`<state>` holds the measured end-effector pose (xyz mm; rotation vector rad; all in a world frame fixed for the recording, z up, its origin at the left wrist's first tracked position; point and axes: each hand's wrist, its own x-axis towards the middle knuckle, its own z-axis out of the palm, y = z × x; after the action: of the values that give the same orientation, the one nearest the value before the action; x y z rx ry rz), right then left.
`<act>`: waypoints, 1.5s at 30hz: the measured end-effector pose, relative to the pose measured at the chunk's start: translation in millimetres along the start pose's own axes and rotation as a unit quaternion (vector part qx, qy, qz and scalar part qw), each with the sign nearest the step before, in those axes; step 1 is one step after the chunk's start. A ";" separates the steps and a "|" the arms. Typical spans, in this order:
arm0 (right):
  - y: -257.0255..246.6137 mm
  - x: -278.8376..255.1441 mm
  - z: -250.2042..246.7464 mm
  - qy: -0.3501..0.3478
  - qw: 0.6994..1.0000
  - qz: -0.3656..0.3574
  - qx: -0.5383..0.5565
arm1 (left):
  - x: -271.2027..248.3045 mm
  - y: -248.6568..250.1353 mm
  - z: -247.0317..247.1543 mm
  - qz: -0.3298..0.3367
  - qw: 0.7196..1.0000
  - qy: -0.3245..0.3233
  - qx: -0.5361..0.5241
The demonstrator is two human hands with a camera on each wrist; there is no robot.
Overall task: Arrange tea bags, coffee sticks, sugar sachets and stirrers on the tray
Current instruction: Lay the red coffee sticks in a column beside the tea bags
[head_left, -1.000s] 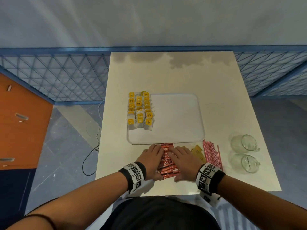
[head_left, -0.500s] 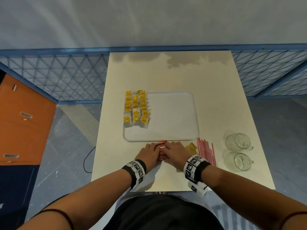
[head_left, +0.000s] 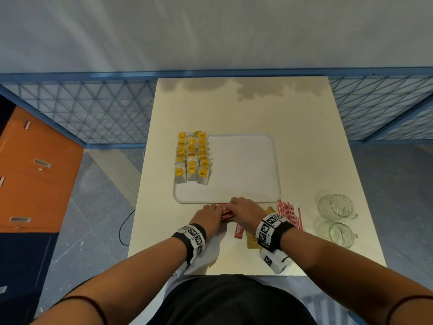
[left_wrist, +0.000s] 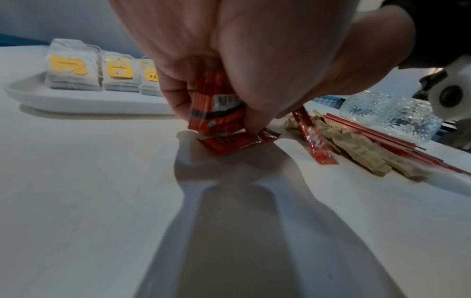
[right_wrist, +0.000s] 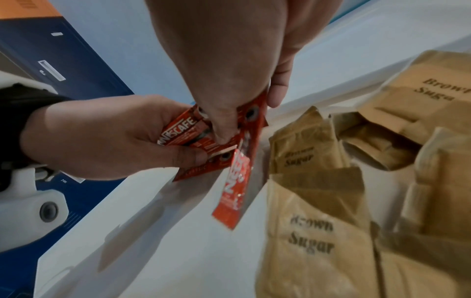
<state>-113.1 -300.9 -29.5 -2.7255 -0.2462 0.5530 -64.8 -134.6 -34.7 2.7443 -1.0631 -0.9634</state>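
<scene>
A white tray lies mid-table with rows of yellow-labelled tea bags along its left side. Just in front of its near rim, my left hand and right hand both grip a bundle of red coffee sticks, lifted on end off the table. One loose coffee stick lies on the table beside my right wrist. Brown sugar sachets lie to the right, partly under my right wrist. Red stirrers lie beyond them.
Two clear glass mugs stand at the table's right edge. A blue mesh fence runs behind the table. An orange and blue cabinet stands to the left on the floor.
The coffee sticks lay flat under both hands; now both hands have gathered them into a bundle and raised it toward the tray's near rim. One stick stayed on the table.
</scene>
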 end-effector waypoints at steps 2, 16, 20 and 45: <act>2.4 2.1 -2.5 -0.003 1.000 0.009 0.030 | 2.1 -0.5 -2.6 -0.015 0.999 0.001 -0.029; 19.0 -9.8 -48.5 0.071 0.934 0.091 0.337 | -15.7 -10.2 -42.8 0.031 0.942 -0.013 -0.335; 24.4 -13.2 -64.3 0.082 0.911 0.093 0.393 | -22.1 -8.3 -59.9 0.024 0.904 -0.020 -0.426; 25.5 -43.1 -109.9 0.115 0.868 0.114 0.470 | -32.7 32.6 -84.5 -0.123 0.640 0.089 -0.753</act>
<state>-105.2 -367.6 70.8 -1.8259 0.3401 0.2770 -54.9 -153.8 59.2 1.3964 0.2818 -0.8579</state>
